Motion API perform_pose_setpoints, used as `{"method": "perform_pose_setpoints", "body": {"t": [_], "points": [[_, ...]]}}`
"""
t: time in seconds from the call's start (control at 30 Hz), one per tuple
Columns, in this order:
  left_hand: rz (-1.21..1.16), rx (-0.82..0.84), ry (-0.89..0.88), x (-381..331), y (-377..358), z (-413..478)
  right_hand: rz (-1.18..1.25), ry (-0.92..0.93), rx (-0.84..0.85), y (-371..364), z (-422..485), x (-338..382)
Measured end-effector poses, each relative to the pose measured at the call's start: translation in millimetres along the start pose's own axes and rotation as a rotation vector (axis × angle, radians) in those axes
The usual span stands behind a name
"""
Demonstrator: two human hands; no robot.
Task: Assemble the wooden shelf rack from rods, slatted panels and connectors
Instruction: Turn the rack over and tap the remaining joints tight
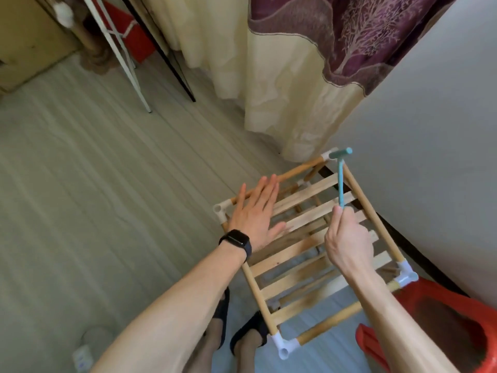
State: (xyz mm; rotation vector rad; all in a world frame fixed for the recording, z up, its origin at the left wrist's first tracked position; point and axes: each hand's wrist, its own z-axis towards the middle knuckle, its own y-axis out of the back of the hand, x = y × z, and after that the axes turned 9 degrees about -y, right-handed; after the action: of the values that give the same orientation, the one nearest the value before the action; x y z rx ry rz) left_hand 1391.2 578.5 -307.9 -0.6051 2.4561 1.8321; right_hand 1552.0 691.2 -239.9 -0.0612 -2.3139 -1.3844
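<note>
The wooden shelf rack (304,238) stands on the floor below me, its top slatted panel (301,197) framed by rods and white corner connectors (285,345). My left hand (255,214) lies flat with straight fingers on the panel's left side, near the far-left connector (222,211). My right hand (349,240) grips the handle of a small teal hammer (341,179), whose head is over the far-right connector (326,156). Lower slats show through the gaps.
A red plastic stool (443,319) stands close at the right. A grey wall (430,157) and a cream and purple curtain (295,76) are behind the rack. White and black stand legs (129,63) reach the floor at the upper left. My sandalled feet (242,332) are below.
</note>
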Motion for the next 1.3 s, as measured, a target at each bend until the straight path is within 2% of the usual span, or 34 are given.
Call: {"method": "perform_pose_setpoints", "body": {"t": [0.07,0.13,0.2,0.27,0.4,0.57,0.73,0.77,0.87,0.9,1.0,1.13,1.3], "points": [[-0.094,-0.144,0.179,-6.5,-18.0,-42.7,0.039,0.054,0.088,-6.6,-27.8,-1.4],[-0.222,-0.212,0.387,-14.3,-38.3,-88.2,0.011,0.104,0.208,-19.0,-54.1,-2.2],[-0.364,-0.146,0.511,-21.2,-53.3,-118.3,-0.055,0.142,0.287,-34.5,-71.3,-2.8],[-0.506,-0.093,0.559,-30.2,-60.0,-125.4,-0.111,0.183,0.331,-45.8,-78.5,3.4],[-0.671,-0.114,0.605,-33.7,-54.2,-107.4,-0.061,0.318,0.279,-47.6,-73.2,33.6],[-0.573,-0.089,0.507,1.1,-44.5,-101.3,0.096,0.421,0.095,-41.7,-65.2,63.5],[-0.511,-0.034,0.473,7.9,-39.9,-96.8,0.116,0.352,0.111,-52.0,-62.0,77.2],[-0.505,-0.04,0.484,6.1,-39.6,-95.6,0.074,0.329,0.113,-56.0,-59.7,79.0],[-0.509,-0.035,0.491,4.2,-39.0,-95.6,-0.294,0.232,0.197,-68.5,-51.8,83.7],[-0.499,-0.025,0.49,3.8,-39.4,-96.1,-0.315,0.216,0.195,-71.8,-50.7,82.7],[-0.479,-0.02,0.496,6.7,-39.0,-94.6,-0.141,0.284,0.149,-70.6,-55.0,84.5],[-0.465,-0.007,0.476,5.6,-39.0,-96.9,-0.349,0.219,0.235,-69.8,-51.0,86.1],[-0.48,-0.016,0.484,6.5,-38.4,-95.6,0.128,0.33,0.141,-59.9,-60.8,89.9]]}}
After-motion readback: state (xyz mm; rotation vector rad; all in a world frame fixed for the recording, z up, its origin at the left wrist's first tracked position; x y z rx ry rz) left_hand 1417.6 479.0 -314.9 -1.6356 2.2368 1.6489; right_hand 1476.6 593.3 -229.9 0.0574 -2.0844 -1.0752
